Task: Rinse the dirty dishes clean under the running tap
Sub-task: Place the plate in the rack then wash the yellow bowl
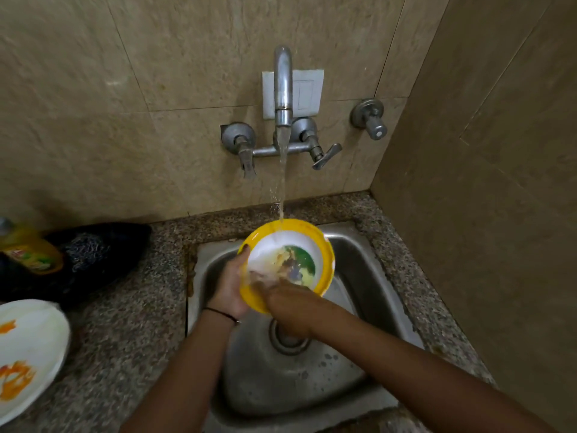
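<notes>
A yellow-rimmed bowl (324, 248) with a white inside and a coloured picture is tilted toward me above the steel sink (359, 260). Water from the wall tap (283, 89) falls onto its upper rim. My left hand (229, 284) grips the bowl's left edge, thumb over the rim. The fingers of my right hand (287, 304) lie straight inside the bowl, pressing on its lower inner face; they look blurred. A white plate (28, 354) with orange stains lies on the counter at the left edge.
A yellow dish-soap bottle (29, 248) and a dark scrubber cloth (103, 254) lie on the speckled counter (134, 339) left of the sink. A wall closes the right side. The sink drain (287, 340) sits below my hands.
</notes>
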